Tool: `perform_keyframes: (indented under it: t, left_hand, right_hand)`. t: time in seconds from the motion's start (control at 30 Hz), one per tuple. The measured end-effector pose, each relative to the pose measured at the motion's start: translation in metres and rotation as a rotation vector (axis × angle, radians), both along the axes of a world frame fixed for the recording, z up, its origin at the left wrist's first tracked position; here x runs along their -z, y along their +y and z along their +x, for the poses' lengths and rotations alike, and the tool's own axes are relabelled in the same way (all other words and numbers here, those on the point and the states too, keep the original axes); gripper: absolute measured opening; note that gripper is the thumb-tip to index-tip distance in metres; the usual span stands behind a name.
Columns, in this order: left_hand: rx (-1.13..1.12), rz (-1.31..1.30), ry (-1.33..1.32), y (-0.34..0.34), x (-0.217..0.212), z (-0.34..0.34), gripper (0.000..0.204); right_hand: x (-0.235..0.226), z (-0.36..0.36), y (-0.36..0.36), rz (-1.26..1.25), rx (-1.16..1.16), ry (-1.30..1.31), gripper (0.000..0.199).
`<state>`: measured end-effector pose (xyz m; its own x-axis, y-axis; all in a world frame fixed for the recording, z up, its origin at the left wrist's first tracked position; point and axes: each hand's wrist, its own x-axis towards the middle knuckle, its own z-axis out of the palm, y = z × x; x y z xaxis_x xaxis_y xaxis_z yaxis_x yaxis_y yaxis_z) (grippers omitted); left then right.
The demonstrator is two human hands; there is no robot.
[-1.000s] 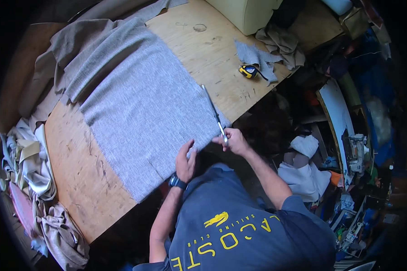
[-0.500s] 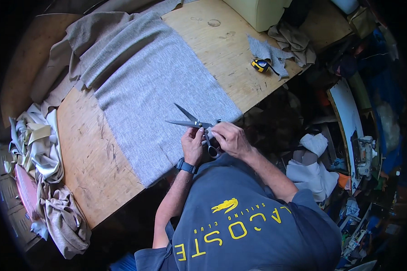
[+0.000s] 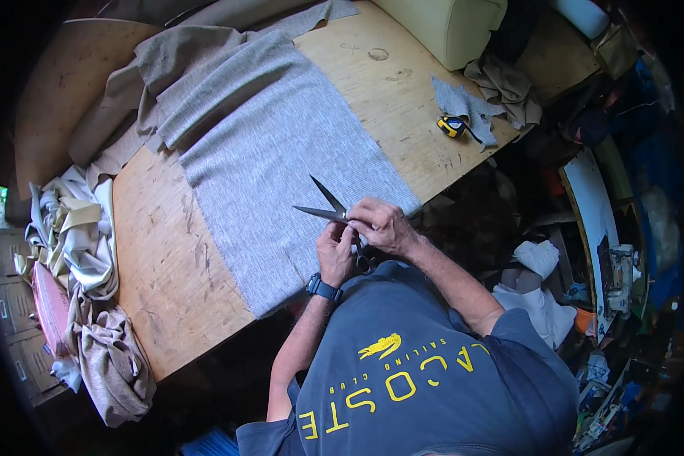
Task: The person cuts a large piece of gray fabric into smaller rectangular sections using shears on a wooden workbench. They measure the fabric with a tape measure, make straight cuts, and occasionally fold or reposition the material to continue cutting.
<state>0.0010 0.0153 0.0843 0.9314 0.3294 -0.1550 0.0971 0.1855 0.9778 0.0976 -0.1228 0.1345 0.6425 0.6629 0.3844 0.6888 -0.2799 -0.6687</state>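
Observation:
A pair of dark scissors (image 3: 321,212) is held up over the near edge of the grey woven cloth (image 3: 281,163), its blades spread apart and pointing to the left. My left hand (image 3: 336,252), with a dark watch on its wrist, is closed around the scissors just below the pivot. Bent over the pivot, the fingers of my right hand (image 3: 382,227) pinch there and cover it. One handle loop shows below my hands; the rest of the handles is hidden.
The cloth lies across a wooden table (image 3: 159,258), bunched at its far end. A yellow-black tape measure (image 3: 451,126) sits by a grey cloth scrap (image 3: 471,110) at right. Cream upholstered piece (image 3: 441,30) stands behind. Fabric heaps (image 3: 80,235) hang at the left edge.
My right hand has moved from the scissors' handles up to the pivot. The scissors remain spread in my left hand. The whole view has shifted slightly.

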Motion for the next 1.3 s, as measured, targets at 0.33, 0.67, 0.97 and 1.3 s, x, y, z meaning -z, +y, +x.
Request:
perform_keyframes:
  t: [0.33,0.67,0.97,1.3]
  left_hand:
    - [-0.004,-0.034,-0.032,-0.003,0.009,0.003,0.017]
    - [-0.09,-0.155,0.01,0.001,0.017,-0.001,0.013]
    - [-0.043,-0.195,0.215,-0.016,0.051,-0.013,0.024]
    - [0.414,1.262,-0.152,0.003,0.075,-0.03,0.052]
  right_hand:
    - [0.001,0.001,-0.002,-0.103,0.048,-0.071,0.012]
    - [0.007,-0.026,-0.023,-0.179,0.141,0.05,0.034]
    - [0.056,-0.078,-0.042,-0.51,0.195,0.532,0.039]
    - [0.054,-0.084,-0.088,-0.304,0.221,1.326,0.048]
